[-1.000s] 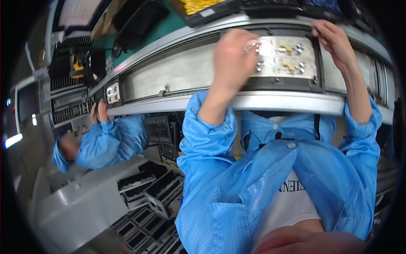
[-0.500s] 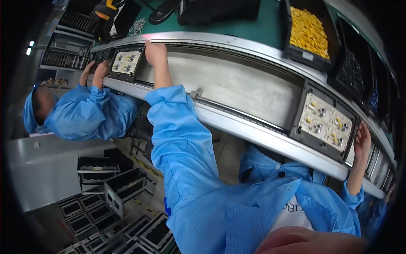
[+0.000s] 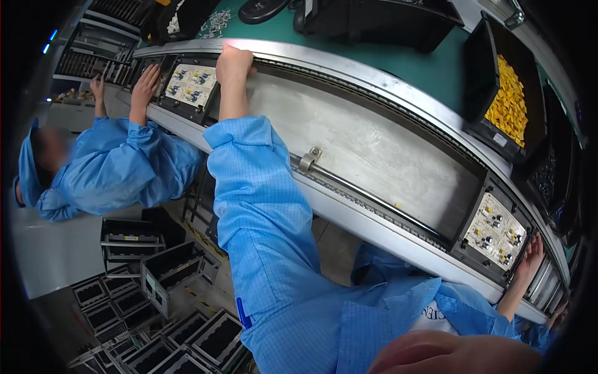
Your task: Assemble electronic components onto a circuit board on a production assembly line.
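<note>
My left hand (image 3: 234, 67) is closed, knuckles up, at the far metal rail (image 3: 299, 51) of a conveyor line. It is beside the right edge of a black carrier (image 3: 208, 107) holding a white circuit board panel (image 3: 190, 84) with small parts on it; what its fingers grip, if anything, is hidden. My right hand (image 3: 529, 254), fingers loosely bent and apart, rests by the right edge of a second black carrier (image 3: 476, 258). That carrier bears another populated circuit board panel (image 3: 496, 232). Between the carriers lies the line's pale metal bed (image 3: 355, 134).
A co-worker in blue (image 3: 118, 162) stands at the left by the line. Beyond the rail are a black bin of yellow parts (image 3: 507, 103), a black box (image 3: 380, 22) and loose white parts (image 3: 217, 23) on a green mat. Black frames (image 3: 156, 311) are stacked at lower left.
My view has shifted, so the right carrier and yellow parts bin appear farther right. My left hand stays at the rail, more fist-like. The co-worker's hands have moved apart, one lifted off the line.
</note>
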A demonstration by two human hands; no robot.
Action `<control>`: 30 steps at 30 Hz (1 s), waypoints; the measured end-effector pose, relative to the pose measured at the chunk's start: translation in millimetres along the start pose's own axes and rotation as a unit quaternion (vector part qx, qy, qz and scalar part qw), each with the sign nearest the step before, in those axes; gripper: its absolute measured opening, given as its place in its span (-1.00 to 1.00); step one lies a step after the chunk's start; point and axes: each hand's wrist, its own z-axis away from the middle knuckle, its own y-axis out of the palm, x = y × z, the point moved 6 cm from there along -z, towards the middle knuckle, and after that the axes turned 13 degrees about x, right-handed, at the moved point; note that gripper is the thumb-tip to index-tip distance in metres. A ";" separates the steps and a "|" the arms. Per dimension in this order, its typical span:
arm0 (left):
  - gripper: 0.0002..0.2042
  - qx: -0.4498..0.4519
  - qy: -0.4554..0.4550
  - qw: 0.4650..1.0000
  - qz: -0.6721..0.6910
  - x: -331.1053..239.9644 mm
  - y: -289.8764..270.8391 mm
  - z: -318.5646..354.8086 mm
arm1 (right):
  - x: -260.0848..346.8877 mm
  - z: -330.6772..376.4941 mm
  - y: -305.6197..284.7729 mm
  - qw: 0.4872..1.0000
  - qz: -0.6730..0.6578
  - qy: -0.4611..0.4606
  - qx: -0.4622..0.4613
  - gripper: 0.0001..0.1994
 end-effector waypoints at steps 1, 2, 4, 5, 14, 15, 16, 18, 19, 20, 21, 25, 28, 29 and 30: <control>-0.62 -0.001 0.009 1.000 -0.002 -0.8 1.2 -2.4 | 0.4 0.8 -1.8 1.000 -0.002 0.003 -0.002 -0.80; -0.63 -0.002 0.018 1.000 -0.005 -1.8 2.1 -4.5 | 0.5 2.7 0.2 1.000 -0.009 0.005 0.005 -0.80; -0.63 0.001 0.013 1.000 -0.014 -3.7 4.6 -5.9 | 2.0 3.6 -1.0 0.999 -0.019 0.007 0.029 -0.80; -0.63 0.004 0.011 1.000 -0.022 -6.3 5.5 -5.8 | 3.7 4.1 -2.4 1.000 -0.012 0.002 0.024 -0.81; -0.71 0.009 0.008 0.999 0.042 -4.9 -4.6 -2.6 | 4.9 9.1 5.7 1.000 -0.013 0.001 0.023 -0.77; -0.72 0.018 0.010 0.997 0.073 -5.4 -4.9 -0.7 | 5.3 10.0 7.3 1.000 -0.012 -0.002 0.017 -0.77; -0.72 0.019 0.011 0.997 0.070 -9.5 -6.3 2.4 | 4.5 11.9 9.9 1.000 -0.013 0.000 0.015 -0.77; -0.65 0.039 -0.015 0.996 0.075 -15.2 -5.3 8.3 | 4.4 14.1 16.3 0.999 -0.019 0.001 0.029 -0.77; -0.65 0.038 -0.015 0.997 0.072 -14.8 -6.4 9.0 | 3.8 13.3 15.1 0.999 -0.021 0.002 0.029 -0.77; -0.60 0.041 -0.018 0.996 0.082 -13.4 -7.2 10.0 | 3.4 11.6 15.0 0.999 -0.027 0.006 0.047 -0.77; -0.55 0.043 -0.021 0.995 0.092 -11.9 -7.8 11.3 | 3.3 10.1 14.6 0.997 -0.033 0.009 0.065 -0.77; -0.42 0.057 -0.020 0.994 0.093 -14.9 -6.2 15.3 | 4.2 11.4 6.6 0.999 -0.017 0.006 0.051 -0.77; -0.42 0.012 0.051 0.997 0.054 -31.0 -17.4 23.7 | 4.8 5.3 -16.0 0.996 -0.023 0.009 0.082 -0.77; -0.48 -0.024 0.080 0.992 0.097 -29.1 -21.3 25.5 | 5.6 4.6 -25.4 0.993 -0.032 0.013 0.115 -0.76; -0.53 -0.059 0.111 0.983 0.134 -30.7 -30.2 32.8 | 3.8 6.0 -21.8 1.000 0.020 0.001 -0.002 -0.75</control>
